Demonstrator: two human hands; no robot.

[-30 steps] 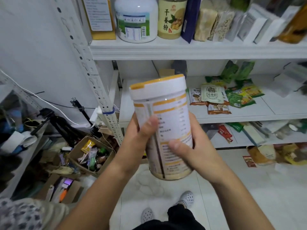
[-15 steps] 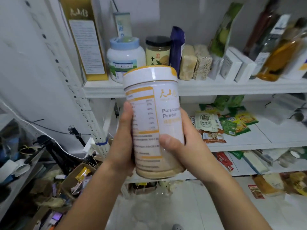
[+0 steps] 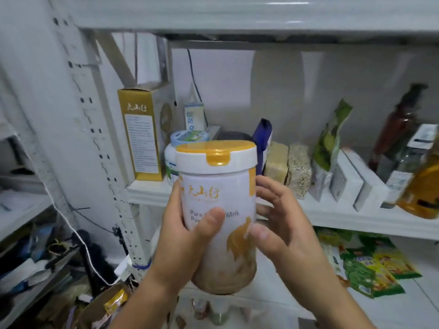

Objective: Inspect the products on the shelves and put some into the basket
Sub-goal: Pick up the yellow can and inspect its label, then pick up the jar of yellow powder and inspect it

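I hold a white milk powder can [image 3: 219, 200] with a yellow-trimmed lid upright in front of the shelf, its front label facing me. My left hand [image 3: 187, 233] grips the can from the left, thumb across the label. My right hand [image 3: 278, 222] is on the can's right side, fingers spread and only lightly bent around it, thumb at the lower front. No basket is in view.
The white shelf [image 3: 332, 212] behind the can carries a gold box [image 3: 142, 134], a blue-lidded tub [image 3: 187, 138], vacuum-packed grain bricks [image 3: 288, 162], a green pouch [image 3: 330, 138], white boxes [image 3: 351, 184] and bottles [image 3: 403, 129]. Green snack packets [image 3: 373, 269] lie one shelf lower. A cluttered cardboard box [image 3: 107, 305] is at floor left.
The can has been turned so its front label faces me instead of the nutrition panel. It and my view have risen toward the upper shelf. My right fingers have loosened.
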